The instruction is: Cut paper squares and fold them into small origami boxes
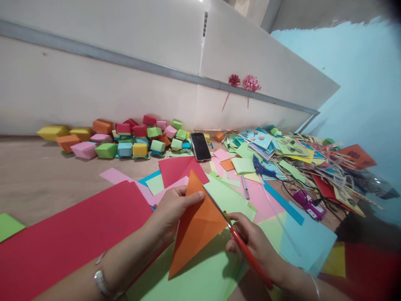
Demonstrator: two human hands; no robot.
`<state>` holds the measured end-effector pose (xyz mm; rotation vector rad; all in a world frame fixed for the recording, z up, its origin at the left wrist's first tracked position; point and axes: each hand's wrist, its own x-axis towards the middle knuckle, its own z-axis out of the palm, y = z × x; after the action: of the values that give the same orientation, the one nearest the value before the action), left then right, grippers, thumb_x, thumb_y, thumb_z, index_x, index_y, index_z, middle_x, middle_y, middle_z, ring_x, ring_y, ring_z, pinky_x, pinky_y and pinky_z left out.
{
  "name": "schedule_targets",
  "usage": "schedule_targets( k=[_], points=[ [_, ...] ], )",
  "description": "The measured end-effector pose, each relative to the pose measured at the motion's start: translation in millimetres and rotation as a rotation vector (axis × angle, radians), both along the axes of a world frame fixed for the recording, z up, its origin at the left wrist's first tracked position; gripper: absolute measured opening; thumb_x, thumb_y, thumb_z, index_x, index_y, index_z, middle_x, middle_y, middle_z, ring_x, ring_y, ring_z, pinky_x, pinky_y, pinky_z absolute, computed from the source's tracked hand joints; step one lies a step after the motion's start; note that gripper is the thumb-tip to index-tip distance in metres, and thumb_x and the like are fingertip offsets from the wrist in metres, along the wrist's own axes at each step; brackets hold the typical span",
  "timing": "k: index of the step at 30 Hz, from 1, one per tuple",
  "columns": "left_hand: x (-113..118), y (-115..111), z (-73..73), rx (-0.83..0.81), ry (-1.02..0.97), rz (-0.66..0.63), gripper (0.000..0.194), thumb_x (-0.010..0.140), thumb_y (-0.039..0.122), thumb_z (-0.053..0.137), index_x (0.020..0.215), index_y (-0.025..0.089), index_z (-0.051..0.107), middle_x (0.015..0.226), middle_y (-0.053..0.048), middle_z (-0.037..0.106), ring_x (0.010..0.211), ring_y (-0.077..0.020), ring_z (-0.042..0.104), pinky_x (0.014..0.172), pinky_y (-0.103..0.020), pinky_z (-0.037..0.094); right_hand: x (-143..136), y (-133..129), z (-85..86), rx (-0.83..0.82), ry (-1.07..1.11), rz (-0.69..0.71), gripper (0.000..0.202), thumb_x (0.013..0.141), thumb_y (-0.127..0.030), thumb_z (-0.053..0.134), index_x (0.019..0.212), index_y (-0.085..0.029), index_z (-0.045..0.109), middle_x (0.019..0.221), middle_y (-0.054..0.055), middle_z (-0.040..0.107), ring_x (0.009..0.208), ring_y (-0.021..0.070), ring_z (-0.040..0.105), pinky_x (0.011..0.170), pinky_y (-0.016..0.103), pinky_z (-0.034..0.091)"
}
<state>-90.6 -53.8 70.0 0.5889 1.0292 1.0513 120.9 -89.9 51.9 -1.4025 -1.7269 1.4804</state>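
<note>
A creased orange paper sheet (pixel 200 228), folded to a triangle, is held up in front of me. My left hand (pixel 173 209) pinches it near its upper corner, thumb on top. In my right hand (pixel 250 238) is a pair of scissors (pixel 246 248) with red handles. Their blades lie along the paper's right-hand edge, pointing up toward the left thumb. Part of the right fingers is hidden behind the handles. Light green paper (pixel 194 267) lies beneath both hands, and a large red sheet (pixel 78 242) is by my left forearm.
Several small coloured paper boxes (pixel 106 150) are stacked by the wall at left. A phone (pixel 200 147) lies beyond my hands. To the right are a blue glue gun (pixel 263 168), a cutter knife (pixel 244 187), a purple power socket (pixel 309 205) and piled cards (pixel 294 147).
</note>
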Motion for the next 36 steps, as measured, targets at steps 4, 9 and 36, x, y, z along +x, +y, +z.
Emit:
schedule_targets(
  k=[4, 9, 36],
  points=[
    [1.8, -0.1, 3.4, -0.005, -0.007, 0.046, 0.037, 0.055, 0.038, 0.087, 0.079, 0.015, 0.072, 0.074, -0.008, 0.077, 0.061, -0.0213, 0.070, 0.055, -0.026, 0.052, 1.2, 0.0, -1.6, -0.001, 0.010, 0.003, 0.053, 0.073, -0.048, 0.071, 0.114, -0.021, 0.051, 0.068, -0.004, 0.057, 0.060, 0.0127, 0.053, 0.057, 0.025, 0.038],
    [4.8, 0.3, 4.9, -0.028, 0.022, 0.119, 0.038, 0.054, 0.038, 0.086, 0.080, 0.015, 0.069, 0.070, -0.007, 0.075, 0.061, -0.0230, 0.069, 0.056, -0.030, 0.054, 4.2, 0.3, -8.1, 0.047, 0.010, 0.033, 0.053, 0.078, -0.054, 0.067, 0.116, -0.019, 0.052, 0.069, -0.002, 0.056, 0.059, 0.0115, 0.047, 0.055, 0.024, 0.035],
    [5.0, -3.7, -0.5, -0.005, 0.048, 0.101, 0.039, 0.057, 0.042, 0.084, 0.078, 0.014, 0.070, 0.067, -0.007, 0.072, 0.061, -0.0231, 0.067, 0.058, -0.033, 0.053, 1.2, -4.3, -3.0, 0.056, -0.025, 0.071, 0.053, 0.082, -0.049, 0.060, 0.123, -0.019, 0.045, 0.077, 0.001, 0.064, 0.070, 0.0153, 0.061, 0.064, 0.028, 0.045]
  ],
)
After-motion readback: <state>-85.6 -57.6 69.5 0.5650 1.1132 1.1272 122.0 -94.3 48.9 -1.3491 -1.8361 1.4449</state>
